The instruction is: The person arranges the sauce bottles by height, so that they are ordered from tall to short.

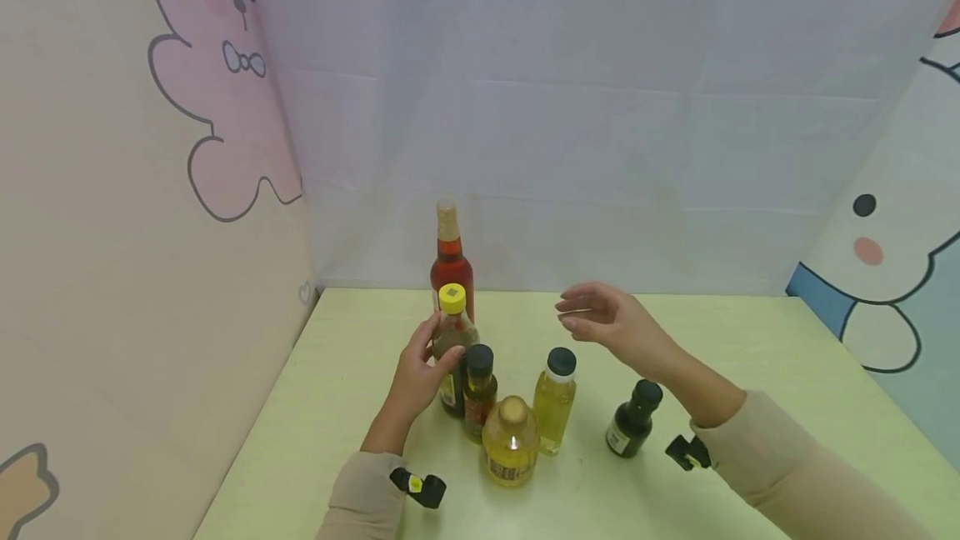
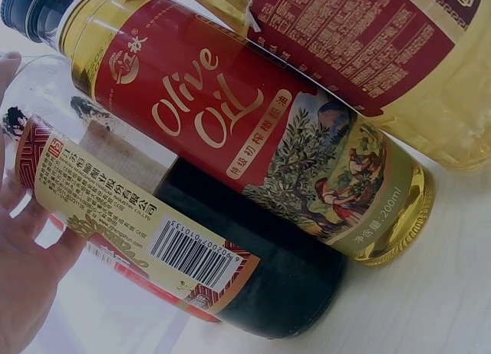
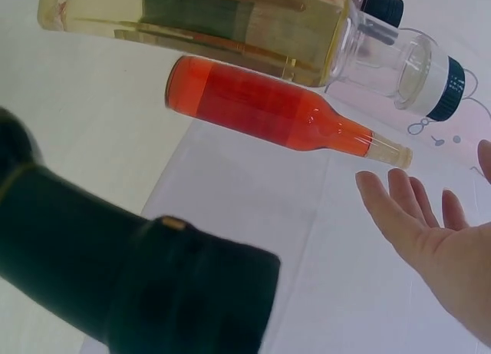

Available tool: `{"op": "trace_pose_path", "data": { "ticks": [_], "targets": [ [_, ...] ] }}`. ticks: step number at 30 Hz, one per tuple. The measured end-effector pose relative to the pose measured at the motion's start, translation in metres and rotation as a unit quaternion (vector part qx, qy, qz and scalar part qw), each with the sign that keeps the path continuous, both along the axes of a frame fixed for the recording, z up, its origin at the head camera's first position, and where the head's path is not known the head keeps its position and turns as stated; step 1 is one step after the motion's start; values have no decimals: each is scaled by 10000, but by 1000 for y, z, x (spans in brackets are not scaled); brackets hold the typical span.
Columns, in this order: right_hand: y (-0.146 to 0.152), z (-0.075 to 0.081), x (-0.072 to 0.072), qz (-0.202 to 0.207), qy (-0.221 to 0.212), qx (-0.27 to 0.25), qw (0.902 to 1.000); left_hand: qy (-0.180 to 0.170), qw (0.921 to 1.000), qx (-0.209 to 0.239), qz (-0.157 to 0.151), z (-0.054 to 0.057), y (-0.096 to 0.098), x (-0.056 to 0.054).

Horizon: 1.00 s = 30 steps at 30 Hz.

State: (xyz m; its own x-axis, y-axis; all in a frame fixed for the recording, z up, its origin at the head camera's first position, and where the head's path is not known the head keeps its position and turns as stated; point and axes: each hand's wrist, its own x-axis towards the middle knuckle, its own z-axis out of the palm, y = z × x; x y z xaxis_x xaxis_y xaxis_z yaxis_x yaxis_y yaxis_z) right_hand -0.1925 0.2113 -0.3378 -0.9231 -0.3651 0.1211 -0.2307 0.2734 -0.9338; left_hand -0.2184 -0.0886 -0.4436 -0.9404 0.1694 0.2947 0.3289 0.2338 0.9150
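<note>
My left hand (image 1: pixel 417 374) grips a dark sauce bottle (image 1: pixel 453 330) with a yellow cap, thumb on its near right side and fingers around its left. In the left wrist view, that bottle (image 2: pixel 138 223) shows a cream barcode label, with the hand (image 2: pixel 31 269) at its upper part. Just beside it stands an olive oil bottle (image 2: pixel 222 116) with a red label and black cap. My right hand (image 1: pixel 611 323) is raised over the table, holding nothing, fingers loosely bent. Nearest below it are a small dark bottle (image 1: pixel 632 422) and a pale oil bottle (image 1: pixel 555 402) with a dark green cap.
Behind the yellow-capped bottle rises a tall bottle of red liquid (image 1: pixel 452 269). A rounded bottle of yellow oil (image 1: pixel 511 444) stands at the front. All are on a pale table (image 1: pixel 720 357), bounded by a white cloth (image 1: pixel 570 148) behind and a printed sheet (image 1: pixel 112 273) at left.
</note>
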Motion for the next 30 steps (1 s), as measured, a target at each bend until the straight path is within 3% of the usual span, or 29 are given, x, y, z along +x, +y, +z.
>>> {"op": "trace_pose_path", "data": {
  "ticks": [9,30],
  "targets": [
    [0,-6,11,-45,110,-176,9998,194,9998,46,-50,-10,-3,-6],
    [-4,-22,25,8,179,-197,9996,297,9996,-30,10,-10,-5,-3]
  ]
}}
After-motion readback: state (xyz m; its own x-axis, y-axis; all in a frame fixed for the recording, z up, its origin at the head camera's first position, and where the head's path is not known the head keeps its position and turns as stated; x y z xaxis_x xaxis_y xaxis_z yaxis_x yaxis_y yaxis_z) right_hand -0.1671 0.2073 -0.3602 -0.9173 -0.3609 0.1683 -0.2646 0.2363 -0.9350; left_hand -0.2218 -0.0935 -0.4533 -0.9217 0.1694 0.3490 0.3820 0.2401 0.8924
